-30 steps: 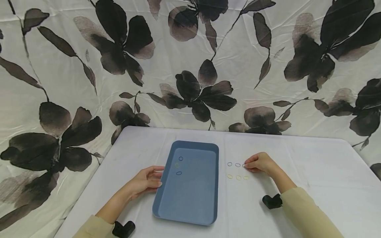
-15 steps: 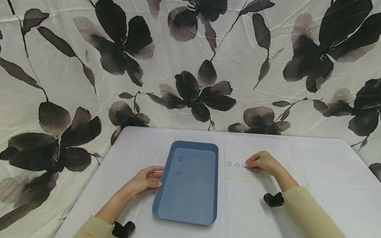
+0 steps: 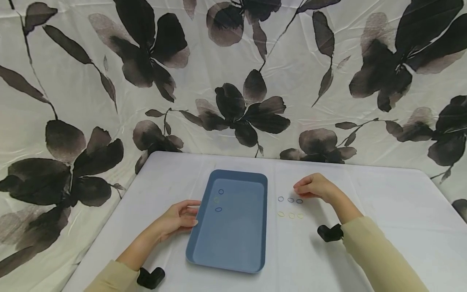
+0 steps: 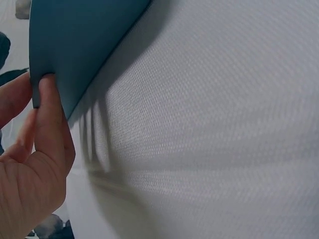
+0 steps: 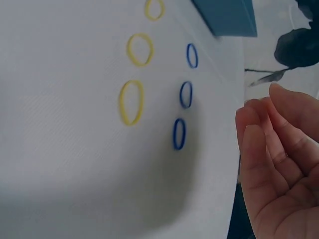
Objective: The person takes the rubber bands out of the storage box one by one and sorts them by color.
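Note:
My left hand point(image 3: 176, 219) pinches the left rim of a blue rectangular tray point(image 3: 230, 243); in the left wrist view, thumb and fingers lie on either side of its wall. Two thin dark blue bands, like small rubber bands, and a pale yellow one point(image 3: 216, 202) lie inside it in a column. My right hand point(image 3: 316, 187) hovers just above a row of blue bands point(image 5: 174, 134) on the table, its fingers loosely bent and nothing seen between them. A row of yellow bands point(image 5: 120, 102) lies nearer to me, parallel to the blue row.
A white cloth covers the table point(image 3: 394, 243). Behind it hangs a white curtain point(image 3: 262, 24) with dark flowers. Black devices point(image 3: 330, 233) sit at both wrists, by the beige sleeves.
My right hand has come off the rightmost blue band and risen away from the row; the band stays on the table. My left hand keeps its hold on the tray.

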